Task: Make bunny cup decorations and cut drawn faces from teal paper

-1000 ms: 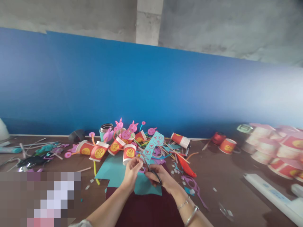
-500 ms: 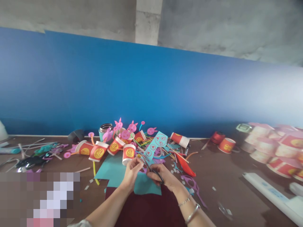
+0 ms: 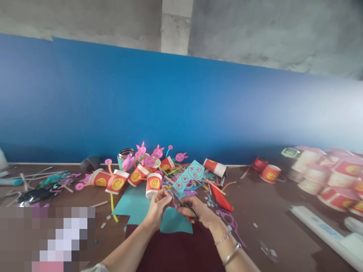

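My left hand [image 3: 159, 206] is closed in a pinch at the near end of a light-blue paper strip [image 3: 185, 180] printed with red faces and heart-like marks in circles. The strip slants up and away to the right; its gripped end is mostly hidden by fingers and blades. My right hand [image 3: 195, 211] is wrapped around the dark handles of a pair of scissors [image 3: 189, 210]. Their blades point up-left across the strip's near end, close to my left fingertips. Below both hands lie teal paper sheets [image 3: 136, 206].
Red-and-white paper cups [image 3: 117, 182] with pink paper figures stand and lean behind my hands, near loose straws. A red balloon-like piece [image 3: 222, 198] and purple paper scrap [image 3: 230, 221] lie right. Stacked cups [image 3: 337, 177] and a long white box [image 3: 314, 223] are farther right.
The paper strip has tilted to the right and its far end sits slightly lower. The scissors and my right hand have shifted slightly to the right; my left hand stays nearly in place.
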`<state>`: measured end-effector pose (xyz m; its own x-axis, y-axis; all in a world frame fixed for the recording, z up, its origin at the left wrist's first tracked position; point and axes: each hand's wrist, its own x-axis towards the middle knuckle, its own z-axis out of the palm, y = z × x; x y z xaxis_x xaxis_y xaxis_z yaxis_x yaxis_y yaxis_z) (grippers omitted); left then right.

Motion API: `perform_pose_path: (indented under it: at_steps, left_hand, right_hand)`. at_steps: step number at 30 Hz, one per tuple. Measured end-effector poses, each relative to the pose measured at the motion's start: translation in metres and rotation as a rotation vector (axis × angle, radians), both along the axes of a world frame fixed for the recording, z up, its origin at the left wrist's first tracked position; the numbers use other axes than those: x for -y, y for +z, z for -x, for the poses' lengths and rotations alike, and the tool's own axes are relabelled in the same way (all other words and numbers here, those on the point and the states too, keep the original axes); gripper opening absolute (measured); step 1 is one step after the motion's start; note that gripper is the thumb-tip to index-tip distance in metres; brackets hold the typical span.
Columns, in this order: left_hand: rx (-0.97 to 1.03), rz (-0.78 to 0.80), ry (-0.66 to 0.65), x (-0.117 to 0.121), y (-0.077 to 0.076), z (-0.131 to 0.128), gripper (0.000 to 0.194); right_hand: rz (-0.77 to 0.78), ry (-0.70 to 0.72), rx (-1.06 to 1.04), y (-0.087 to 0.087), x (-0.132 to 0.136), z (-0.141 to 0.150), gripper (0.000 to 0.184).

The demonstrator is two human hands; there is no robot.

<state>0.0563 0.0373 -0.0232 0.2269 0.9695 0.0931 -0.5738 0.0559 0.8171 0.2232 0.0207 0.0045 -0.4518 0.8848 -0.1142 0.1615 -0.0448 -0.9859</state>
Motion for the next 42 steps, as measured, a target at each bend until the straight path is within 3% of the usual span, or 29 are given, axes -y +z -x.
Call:
perform_pose_path:
  at_steps: [10,27,34,37,42]
  left_hand:
    - [0.017,0.059,-0.072,0.002,0.002,0.001,0.025]
    - [-0.011,0.091,-0.154,0.009,0.010,0.004,0.020]
    - [0.035,0.136,-0.091,0.005,0.010,0.002,0.023]
    - [0.088,0.181,-0.044,0.003,0.008,0.001,0.022]
    - [0.097,0.217,-0.035,0.003,0.004,-0.004,0.025]
  right_hand:
    - [0.007,0.069,0.006,-0.007,-0.002,-0.016,0.023]
    - [0.019,0.106,0.042,0.009,0.002,-0.022,0.019]
    - [0.052,0.095,0.038,0.011,0.003,-0.024,0.021]
    - [-0.008,0.004,-0.054,0.013,0.004,-0.018,0.022]
    - [-0.297,-0.488,-0.173,0.004,-0.002,0.003,0.034]
